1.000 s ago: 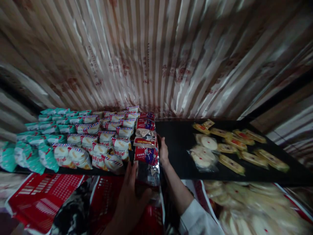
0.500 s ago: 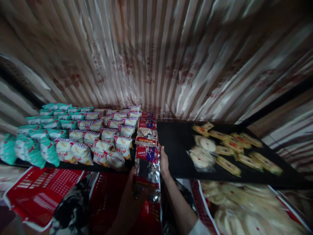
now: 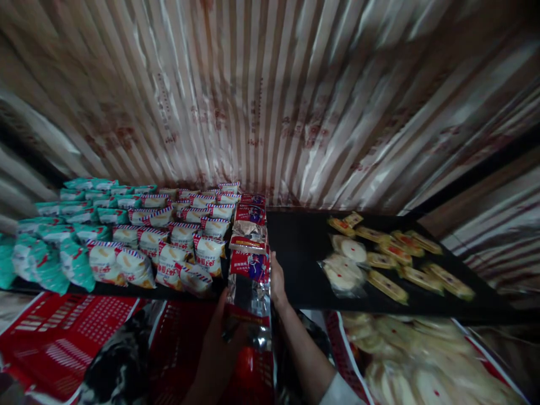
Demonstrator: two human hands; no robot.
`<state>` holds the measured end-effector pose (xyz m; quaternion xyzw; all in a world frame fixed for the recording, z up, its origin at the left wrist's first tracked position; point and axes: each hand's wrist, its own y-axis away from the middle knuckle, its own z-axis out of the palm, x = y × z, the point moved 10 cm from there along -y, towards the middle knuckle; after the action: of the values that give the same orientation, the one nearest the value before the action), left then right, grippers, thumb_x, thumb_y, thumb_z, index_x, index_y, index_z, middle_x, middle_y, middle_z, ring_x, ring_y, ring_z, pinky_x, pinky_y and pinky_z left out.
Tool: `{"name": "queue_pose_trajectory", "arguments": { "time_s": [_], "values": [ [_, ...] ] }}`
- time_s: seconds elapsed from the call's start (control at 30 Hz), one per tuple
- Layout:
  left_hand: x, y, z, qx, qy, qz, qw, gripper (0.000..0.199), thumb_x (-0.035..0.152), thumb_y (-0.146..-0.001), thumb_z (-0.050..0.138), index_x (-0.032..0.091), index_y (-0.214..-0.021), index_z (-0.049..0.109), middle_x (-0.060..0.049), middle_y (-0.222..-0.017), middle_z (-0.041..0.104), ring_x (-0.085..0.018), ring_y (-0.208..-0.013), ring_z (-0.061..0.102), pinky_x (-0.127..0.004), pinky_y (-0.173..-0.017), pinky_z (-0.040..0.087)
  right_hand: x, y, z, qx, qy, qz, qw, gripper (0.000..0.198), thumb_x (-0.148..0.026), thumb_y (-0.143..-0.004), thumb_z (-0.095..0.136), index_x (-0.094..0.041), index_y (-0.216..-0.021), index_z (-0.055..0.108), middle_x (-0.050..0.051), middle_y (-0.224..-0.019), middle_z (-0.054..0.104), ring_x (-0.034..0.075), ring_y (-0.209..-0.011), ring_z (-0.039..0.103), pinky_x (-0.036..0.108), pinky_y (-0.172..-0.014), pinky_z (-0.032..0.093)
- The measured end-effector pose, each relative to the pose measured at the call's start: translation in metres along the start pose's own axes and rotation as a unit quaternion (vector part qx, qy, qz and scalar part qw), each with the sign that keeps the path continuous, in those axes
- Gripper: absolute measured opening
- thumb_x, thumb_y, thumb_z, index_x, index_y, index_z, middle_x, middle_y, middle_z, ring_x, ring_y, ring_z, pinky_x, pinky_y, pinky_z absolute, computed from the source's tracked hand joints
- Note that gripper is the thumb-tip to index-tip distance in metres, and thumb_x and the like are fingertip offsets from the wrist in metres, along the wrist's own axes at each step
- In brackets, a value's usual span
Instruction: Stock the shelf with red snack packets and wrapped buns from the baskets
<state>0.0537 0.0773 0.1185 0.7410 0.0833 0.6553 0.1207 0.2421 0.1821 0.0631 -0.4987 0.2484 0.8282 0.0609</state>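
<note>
A red and purple snack packet (image 3: 250,275) with a dark middle and silvery lower end lies at the front edge of the black shelf. My right hand (image 3: 277,281) presses along its right side, fingers partly hidden behind it. From the lower left, my left hand (image 3: 221,332) grips the packet's near end; that hand is dim and its fingertips are hard to make out. Behind, a matching red packet (image 3: 250,225) lies in line and partly overlaps the front one. Rows of white snack bags (image 3: 210,254) with striped tops stand just left of the packets.
Teal bags (image 3: 76,264) fill the shelf's left end. On the black shelf (image 3: 297,253) to the right lie round white packs (image 3: 343,273) and yellow oblong packs (image 3: 387,286). Below are red baskets (image 3: 67,326), one holding pale bagged rounds (image 3: 405,360). Striped sheeting (image 3: 261,101) covers the back.
The view has shifted slightly, so the shelf goods sit a little further left. Both hands stay on the front packet, which keeps its place in line with the one behind.
</note>
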Motion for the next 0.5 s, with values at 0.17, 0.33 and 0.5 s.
{"name": "queue_pose_trajectory", "arguments": {
  "time_s": [0.17, 0.33, 0.5],
  "values": [
    [0.004, -0.004, -0.004, 0.003, -0.011, 0.005, 1.000, 0.072, 0.036, -0.077, 0.055, 0.018, -0.143, 0.030, -0.010, -0.143, 0.044, -0.023, -0.128, 0.046, -0.035, -0.103, 0.042, -0.008, 0.003, 0.012, -0.019, 0.006, -0.023, 1.000, 0.063, -0.069, -0.065, 0.061, -0.019, -0.104, 0.069, 0.005, -0.106, 0.071, 0.027, -0.101, 0.064, 0.036, -0.086, 0.052],
    [0.007, -0.003, -0.008, 0.009, -0.021, -0.018, 1.000, 0.079, 0.039, -0.073, 0.059, 0.012, -0.142, 0.031, -0.014, -0.135, 0.052, -0.026, -0.123, 0.050, -0.037, -0.100, 0.044, -0.021, -0.007, 0.001, 0.015, 0.070, -0.066, 0.995, 0.063, -0.068, -0.073, 0.052, -0.019, -0.110, 0.068, 0.005, -0.109, 0.070, 0.027, -0.106, 0.062, 0.035, -0.091, 0.048],
    [-0.006, -0.002, -0.007, 0.005, -0.009, -0.030, 1.000, 0.078, 0.038, -0.077, 0.052, 0.012, -0.145, 0.023, -0.012, -0.135, 0.052, -0.024, -0.120, 0.053, -0.036, -0.100, 0.044, -0.044, -0.046, -0.004, 0.044, 0.112, -0.134, 0.984, 0.059, -0.063, -0.076, 0.052, -0.019, -0.112, 0.066, 0.004, -0.118, 0.066, 0.022, -0.117, 0.055, 0.034, -0.101, 0.040]
  ]
}}
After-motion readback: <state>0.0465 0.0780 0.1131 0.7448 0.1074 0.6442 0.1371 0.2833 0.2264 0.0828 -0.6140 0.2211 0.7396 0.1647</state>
